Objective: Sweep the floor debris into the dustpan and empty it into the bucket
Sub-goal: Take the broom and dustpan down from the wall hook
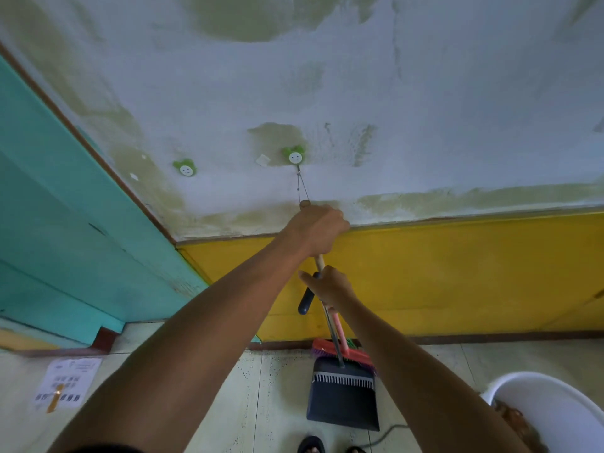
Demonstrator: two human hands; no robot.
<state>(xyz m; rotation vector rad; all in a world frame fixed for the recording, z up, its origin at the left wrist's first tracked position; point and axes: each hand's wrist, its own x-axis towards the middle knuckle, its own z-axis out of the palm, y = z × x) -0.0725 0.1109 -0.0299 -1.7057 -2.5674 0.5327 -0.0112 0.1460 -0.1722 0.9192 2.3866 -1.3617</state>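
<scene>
My left hand (318,228) grips the top of the broom's wooden handle (319,262), close against the wall. A thin string loop runs from the handle's tip up to a green smiley hook (295,156). The broom head (340,351), red with purple and green bristles, is low by the skirting. Just below, my right hand (333,287) holds the dustpan's metal stem beside its dark grip (305,297). The dark blue dustpan (343,397) hangs in front of the broom head, above the tiled floor. A white bucket (539,393) at lower right holds brown debris (514,416).
A second green smiley hook (185,168) sits on the stained wall to the left. A teal panel (65,223) fills the left side and a yellow panel (457,273) runs along the wall. A printed paper (67,382) lies on the floor; my sandalled feet (310,444) and a cable (389,431) are near.
</scene>
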